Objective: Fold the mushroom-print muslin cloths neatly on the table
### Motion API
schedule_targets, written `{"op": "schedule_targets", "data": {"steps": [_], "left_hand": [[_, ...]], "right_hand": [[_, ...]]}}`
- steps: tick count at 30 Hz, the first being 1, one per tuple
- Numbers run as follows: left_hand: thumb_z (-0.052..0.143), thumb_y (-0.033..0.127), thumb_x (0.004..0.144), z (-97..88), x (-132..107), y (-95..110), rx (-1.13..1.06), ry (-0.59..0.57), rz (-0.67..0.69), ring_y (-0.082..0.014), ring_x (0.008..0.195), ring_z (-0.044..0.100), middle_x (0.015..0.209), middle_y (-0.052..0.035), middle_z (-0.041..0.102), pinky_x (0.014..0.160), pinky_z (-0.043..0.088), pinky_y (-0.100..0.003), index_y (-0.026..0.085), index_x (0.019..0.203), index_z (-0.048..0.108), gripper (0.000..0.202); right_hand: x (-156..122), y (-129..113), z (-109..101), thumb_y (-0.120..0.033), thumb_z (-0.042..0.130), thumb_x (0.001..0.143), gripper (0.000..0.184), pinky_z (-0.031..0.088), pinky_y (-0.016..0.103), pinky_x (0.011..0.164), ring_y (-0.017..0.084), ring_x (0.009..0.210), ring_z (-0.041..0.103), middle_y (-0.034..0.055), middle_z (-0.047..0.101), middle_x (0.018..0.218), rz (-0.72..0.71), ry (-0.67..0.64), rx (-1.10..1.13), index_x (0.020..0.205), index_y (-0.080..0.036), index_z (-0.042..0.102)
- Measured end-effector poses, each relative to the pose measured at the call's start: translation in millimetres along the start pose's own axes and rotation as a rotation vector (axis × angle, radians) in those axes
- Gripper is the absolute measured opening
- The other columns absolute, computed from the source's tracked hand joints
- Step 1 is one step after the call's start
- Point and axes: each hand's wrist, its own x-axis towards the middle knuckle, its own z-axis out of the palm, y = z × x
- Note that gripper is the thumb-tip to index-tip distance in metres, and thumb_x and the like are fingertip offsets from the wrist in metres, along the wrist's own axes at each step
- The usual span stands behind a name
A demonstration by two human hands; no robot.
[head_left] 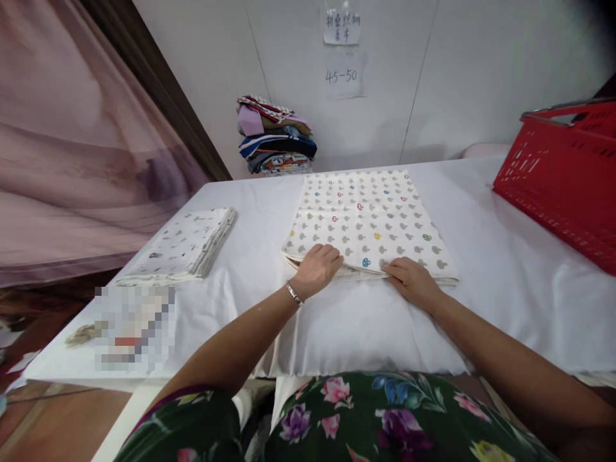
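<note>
A white tablecloth (360, 221) printed with small grey and coloured mushroom-like shapes lies folded in layers in front of me. My left hand (318, 266), with a bracelet at the wrist, is closed on its near edge left of the middle. Right of the middle, my right hand (409, 276) pinches the same edge, thumb underneath or hidden. Between the hands the top layers lift slightly apart from those below. To the left rests a thick folded stack of white cloth (185, 240) with a grey print, untouched by either hand.
The table wears a white cover (505, 308). A red plastic basket (563, 173) stands at the right. Several folded fabrics (276, 141) are piled against the back wall. A blurred-out item (137, 330) and a bundle of cord (84, 335) lie front left. Pink curtain (86, 128) hangs at the left.
</note>
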Motion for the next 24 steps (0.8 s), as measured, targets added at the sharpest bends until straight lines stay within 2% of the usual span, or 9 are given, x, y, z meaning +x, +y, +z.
{"op": "schedule_targets", "data": {"steps": [3, 7, 11, 16, 24], "left_hand": [[0.038, 0.011, 0.089, 10.7, -8.8, 5.2, -0.032, -0.043, 0.042, -0.0187, 0.082, 0.048, 0.081, -0.0059, 0.055, 0.071, 0.035, -0.033, 0.016, 0.083, 0.057, 0.021], [0.037, 0.013, 0.090, 17.7, -19.5, 12.6, -0.065, -0.056, 0.017, -0.0177, 0.080, 0.048, 0.082, -0.0055, 0.055, 0.072, 0.035, -0.033, 0.017, 0.083, 0.057, 0.021], [0.035, 0.011, 0.090, 11.3, -22.4, 15.5, -0.079, -0.076, -0.001, -0.0170, 0.078, 0.048, 0.085, -0.0058, 0.056, 0.070, 0.036, -0.032, 0.016, 0.088, 0.057, 0.023], [0.038, 0.019, 0.091, 1.6, -22.5, 16.3, -0.116, -0.122, -0.002, -0.0162, 0.077, 0.049, 0.086, -0.0056, 0.056, 0.068, 0.037, -0.030, 0.016, 0.086, 0.058, 0.021], [0.037, 0.019, 0.091, 1.8, -16.6, 13.6, -0.157, -0.142, -0.032, -0.0145, 0.074, 0.050, 0.082, -0.0044, 0.057, 0.066, 0.038, -0.028, 0.016, 0.080, 0.060, 0.027]], "right_hand": [[-0.1, 0.5, -0.1, -0.020, 0.043, 0.088, 0.025, 0.046, 0.034, 0.072, 0.021, 0.086, 0.055, 0.0072, 0.062, 0.093, -0.014, -0.005, -0.007, 0.100, -0.023, 0.064], [-0.1, 1.2, 0.4, -0.021, 0.043, 0.088, 0.025, 0.045, 0.034, 0.071, 0.021, 0.085, 0.055, 0.0072, 0.062, 0.092, -0.013, -0.017, -0.015, 0.100, -0.023, 0.065], [-0.3, 1.3, 1.0, -0.021, 0.043, 0.088, 0.025, 0.046, 0.034, 0.071, 0.021, 0.086, 0.055, 0.0071, 0.062, 0.093, 0.010, -0.020, -0.004, 0.100, -0.024, 0.065], [-1.0, 1.7, 1.7, -0.020, 0.044, 0.088, 0.024, 0.046, 0.034, 0.070, 0.021, 0.086, 0.055, 0.0068, 0.062, 0.092, 0.013, -0.012, 0.005, 0.100, -0.023, 0.064], [-1.1, 1.0, 1.6, -0.020, 0.044, 0.088, 0.024, 0.046, 0.034, 0.071, 0.021, 0.087, 0.055, 0.0068, 0.062, 0.092, 0.021, -0.011, 0.011, 0.099, -0.023, 0.065]]}}
